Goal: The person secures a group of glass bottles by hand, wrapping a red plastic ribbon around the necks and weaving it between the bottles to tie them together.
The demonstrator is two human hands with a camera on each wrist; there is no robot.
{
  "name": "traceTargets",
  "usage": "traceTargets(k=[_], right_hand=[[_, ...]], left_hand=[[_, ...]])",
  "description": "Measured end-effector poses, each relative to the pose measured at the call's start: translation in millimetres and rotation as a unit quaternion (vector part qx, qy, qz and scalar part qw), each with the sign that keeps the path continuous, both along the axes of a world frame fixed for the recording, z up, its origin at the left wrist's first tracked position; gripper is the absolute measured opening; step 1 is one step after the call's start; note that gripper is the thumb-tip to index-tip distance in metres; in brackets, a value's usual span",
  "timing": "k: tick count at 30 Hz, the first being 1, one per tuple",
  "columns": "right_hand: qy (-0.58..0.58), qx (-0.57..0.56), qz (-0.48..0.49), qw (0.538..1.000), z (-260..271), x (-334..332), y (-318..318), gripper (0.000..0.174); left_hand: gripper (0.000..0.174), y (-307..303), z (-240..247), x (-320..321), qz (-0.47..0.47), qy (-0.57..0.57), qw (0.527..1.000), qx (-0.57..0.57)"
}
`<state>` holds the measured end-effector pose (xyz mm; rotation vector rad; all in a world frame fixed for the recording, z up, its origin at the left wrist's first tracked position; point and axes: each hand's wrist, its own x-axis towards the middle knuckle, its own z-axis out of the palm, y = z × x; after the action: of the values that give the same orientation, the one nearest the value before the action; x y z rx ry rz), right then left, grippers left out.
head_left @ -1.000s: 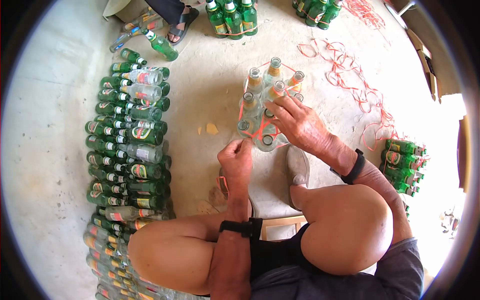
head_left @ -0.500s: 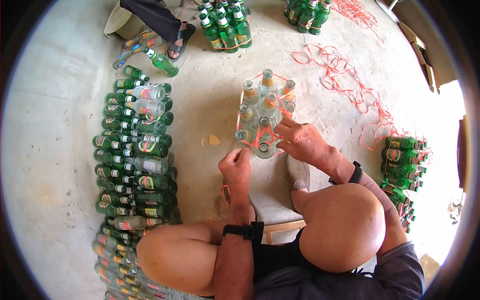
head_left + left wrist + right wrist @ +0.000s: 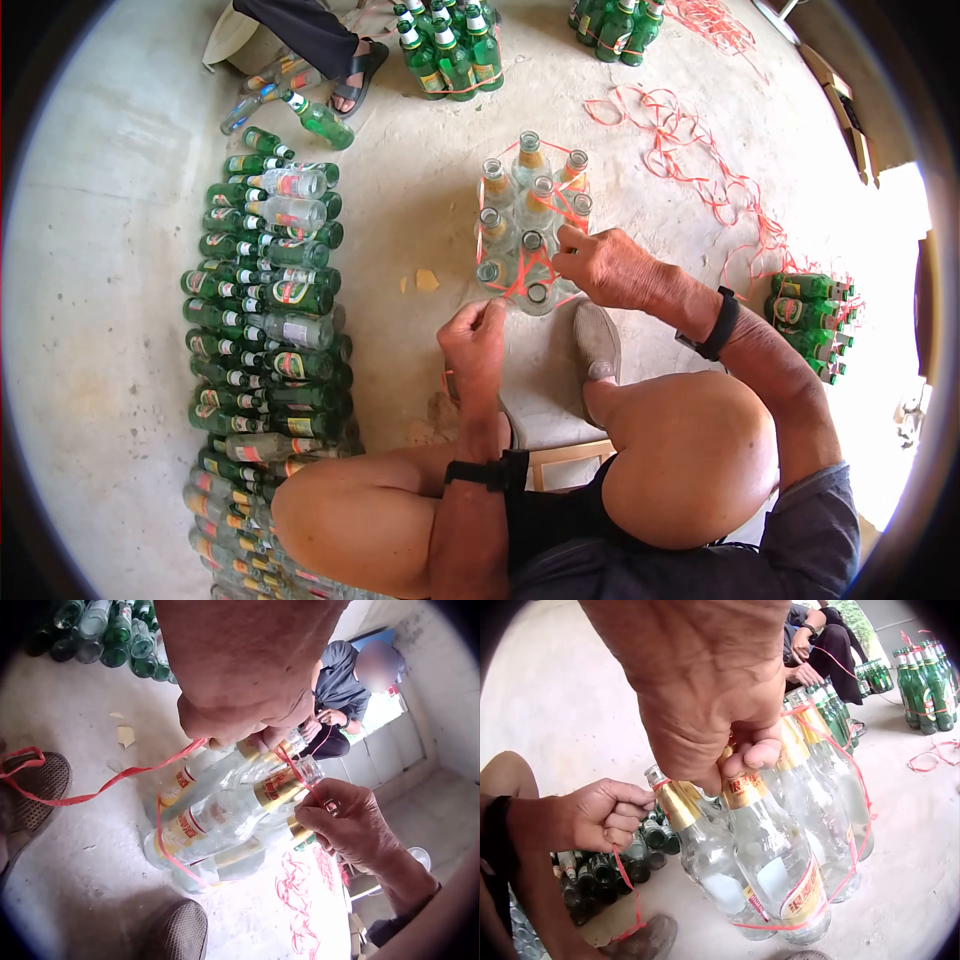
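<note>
A cluster of clear glass bottles (image 3: 530,200) with gold neck labels stands upright on the floor between my feet. A pink-red plastic strap (image 3: 810,922) circles their lower bodies, and more of it crosses among the necks. My left hand (image 3: 472,338) is at the cluster's near left corner, its curled fingers gripping the strap, whose loose tail (image 3: 97,793) hangs from the fist. My right hand (image 3: 612,268) is at the near right necks with thumb and fingers pinching the strap there; its fingertips are partly hidden in the head view.
Green and clear bottles (image 3: 300,295) lie stacked along the left. Tied green bundles stand at the back (image 3: 455,65) and lie at the right (image 3: 800,315). Loose strap (image 3: 700,165) tangles across the floor on the right. Another person (image 3: 337,690) sits opposite; one green bottle (image 3: 318,118) lies near their sandal.
My right hand has moved from the middle necks back toward me and the cluster's near right side. The left hand keeps its grip on the strap, nearly in place. The head view shifted slightly.
</note>
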<state>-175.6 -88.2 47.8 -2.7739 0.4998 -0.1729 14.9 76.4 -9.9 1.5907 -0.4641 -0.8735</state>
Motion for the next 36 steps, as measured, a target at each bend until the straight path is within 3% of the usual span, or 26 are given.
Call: traceTargets(k=[11, 21, 36], right_hand=[[0.033, -0.001, 0.106, 0.994, 12, -9, -47, 0.021], [0.099, 0.010, 0.143, 0.985, 27, -8, -72, 0.017], [0.013, 0.037, 0.138, 0.990, 19, -12, -80, 0.013]], left_hand=[[0.011, -2, 6, -19, -0.067, -0.035, 0.997, 0.011], [0.014, -3, 24, -49, -0.058, -0.031, 0.998, -0.004], [0.014, 3, 31, -56, -0.071, -0.085, 0.994, 0.008]])
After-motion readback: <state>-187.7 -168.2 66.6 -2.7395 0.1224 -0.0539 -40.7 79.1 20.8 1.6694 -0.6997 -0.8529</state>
